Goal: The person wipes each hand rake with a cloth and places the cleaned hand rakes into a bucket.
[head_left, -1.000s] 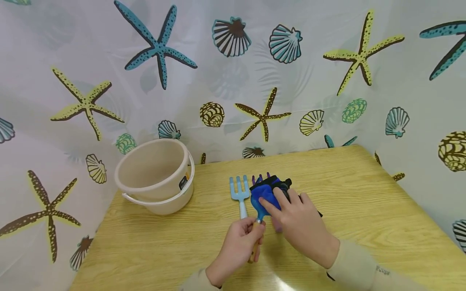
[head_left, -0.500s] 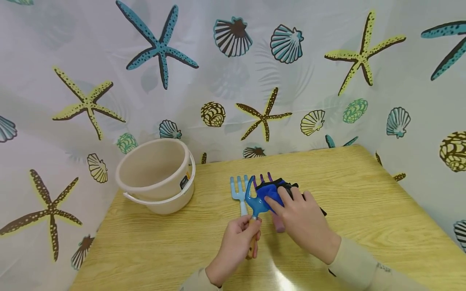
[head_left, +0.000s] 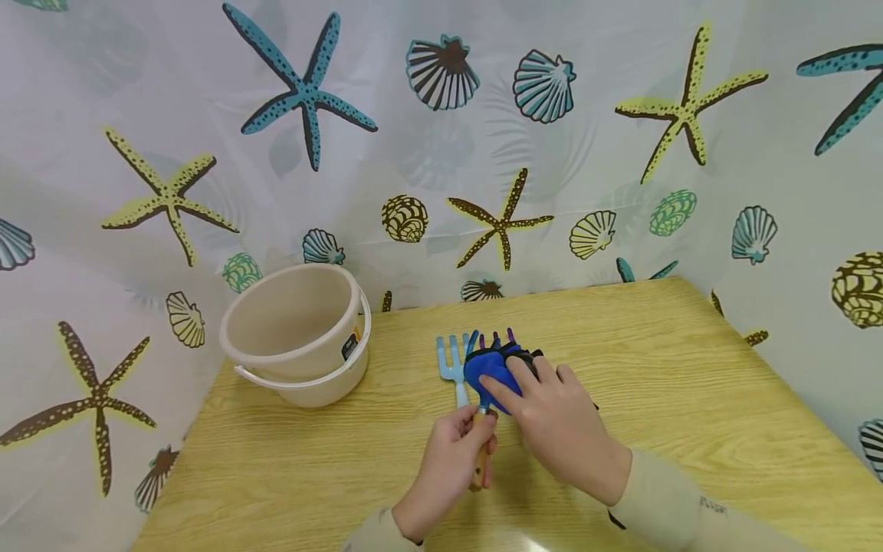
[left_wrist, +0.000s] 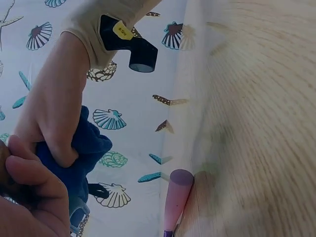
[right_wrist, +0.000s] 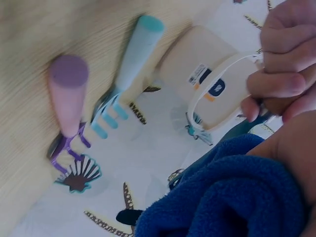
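My left hand (head_left: 448, 452) grips the wooden handle (head_left: 480, 460) of a small garden hand tool with a blue metal head. A fuzzy blue cloth (head_left: 491, 369) with black parts covers most of that head. My right hand (head_left: 569, 429) holds the cloth against it, index finger pressing on the blue side. In the right wrist view the blue cloth (right_wrist: 222, 197) hangs in thick folds under the right hand. Behind the tool lies a light-blue hand fork (head_left: 453, 372). Purple fork tines (head_left: 510, 336) show past the cloth; its pink handle (left_wrist: 177, 197) appears in the left wrist view.
A beige bucket (head_left: 303, 392) with a white handle stands at the table's left back, apparently with another nested in it. The wooden table (head_left: 655, 345) meets a shell-patterned curtain (head_left: 428, 261) at the back and sides.
The cloth slid right, baring the tool's curved blue head half a second ago, then came back left over it. The left hand keeps its grip, shifting only slightly.
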A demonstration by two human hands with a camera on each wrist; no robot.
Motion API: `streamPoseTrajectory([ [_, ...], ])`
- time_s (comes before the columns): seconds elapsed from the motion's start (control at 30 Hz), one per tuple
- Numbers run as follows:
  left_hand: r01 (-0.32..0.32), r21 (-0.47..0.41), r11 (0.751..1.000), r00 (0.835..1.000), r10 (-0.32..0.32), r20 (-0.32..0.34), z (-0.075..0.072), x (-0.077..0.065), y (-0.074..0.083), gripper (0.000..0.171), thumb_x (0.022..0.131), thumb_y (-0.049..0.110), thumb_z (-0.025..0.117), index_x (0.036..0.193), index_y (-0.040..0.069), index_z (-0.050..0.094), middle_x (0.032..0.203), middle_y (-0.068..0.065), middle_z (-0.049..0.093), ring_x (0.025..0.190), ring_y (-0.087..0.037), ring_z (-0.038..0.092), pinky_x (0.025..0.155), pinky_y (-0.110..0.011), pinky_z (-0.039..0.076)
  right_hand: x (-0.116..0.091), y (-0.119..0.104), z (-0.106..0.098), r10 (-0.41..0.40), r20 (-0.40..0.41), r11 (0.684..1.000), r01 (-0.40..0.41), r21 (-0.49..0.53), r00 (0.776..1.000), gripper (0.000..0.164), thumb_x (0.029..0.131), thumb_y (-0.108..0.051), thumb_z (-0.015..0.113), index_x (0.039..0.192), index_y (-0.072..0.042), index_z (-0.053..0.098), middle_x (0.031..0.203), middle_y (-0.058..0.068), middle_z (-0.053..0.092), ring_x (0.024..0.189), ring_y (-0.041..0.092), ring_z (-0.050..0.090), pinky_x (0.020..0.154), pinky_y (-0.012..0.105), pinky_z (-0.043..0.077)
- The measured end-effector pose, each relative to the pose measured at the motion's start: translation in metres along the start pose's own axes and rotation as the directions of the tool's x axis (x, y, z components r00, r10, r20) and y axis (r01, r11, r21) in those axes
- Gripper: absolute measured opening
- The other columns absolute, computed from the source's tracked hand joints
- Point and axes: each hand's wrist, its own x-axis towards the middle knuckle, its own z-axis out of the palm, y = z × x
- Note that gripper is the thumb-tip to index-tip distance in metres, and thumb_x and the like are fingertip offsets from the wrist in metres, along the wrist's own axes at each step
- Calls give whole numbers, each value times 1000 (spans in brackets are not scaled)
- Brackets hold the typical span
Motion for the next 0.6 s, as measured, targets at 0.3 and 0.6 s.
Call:
streamPoseTrajectory([
  [0.3, 52, -77, 996, 999, -51, 9, -11, -7, 7, 23, 99, 18, 51, 93, -3, 59, 68, -5, 55, 37, -14, 46, 30, -16, 36, -10, 16, 6, -3, 23, 995, 6, -101, 1000, 50, 80, -26, 73, 129, -23, 61, 117, 21, 54, 86, 39, 48, 60, 50, 53],
  [0.6, 10, 31, 999, 1000, -9, -20, -43, -16, 30, 29, 98, 20, 54, 113, -4, 58, 71, -8, 55, 38, -16, 47, 31, -17, 35, -18, 36, -11, 56, -13, 998, -55, 25, 998, 53, 78, -7, 64, 128, -24, 61, 117, 20, 54, 89, 38, 51, 64, 50, 54],
])
